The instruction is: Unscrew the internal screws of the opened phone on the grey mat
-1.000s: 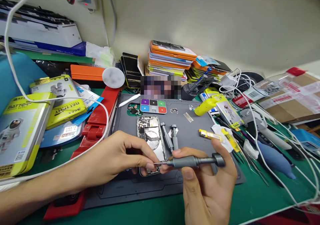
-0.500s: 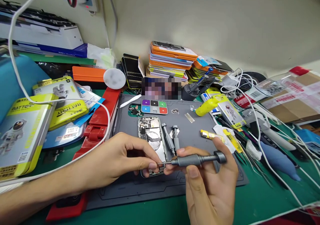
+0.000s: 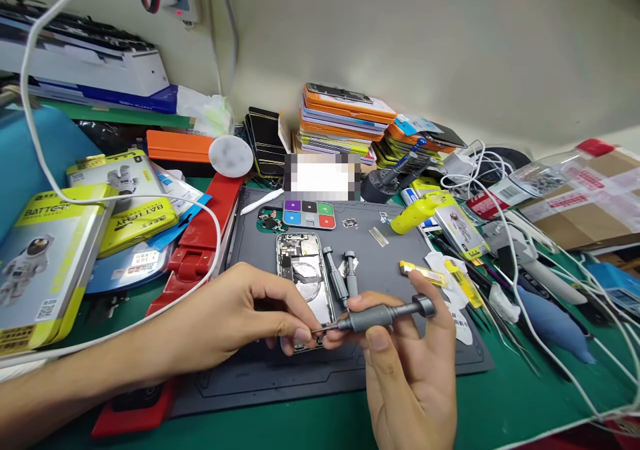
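Note:
My right hand is closed round a grey precision screwdriver, held nearly level with its tip pointing left. My left hand pinches at that tip with thumb and forefinger; whatever it grips there is too small to name. Both hands hover over the lower end of an opened phone housing that lies on a dark grey work mat. Two more grey screwdrivers lie on the mat just right of the phone.
A small tray with coloured squares sits at the mat's far edge. Yellow battery boxes and a red tool crowd the left. Stacked phone cases stand behind. White cables, tweezers, a blue blower and a cardboard box fill the right.
The screwdriver's cap end has lifted and swung slightly left, so the tool now tilts. My right hand shifted a little left with it. My left hand stays pinched at the tip.

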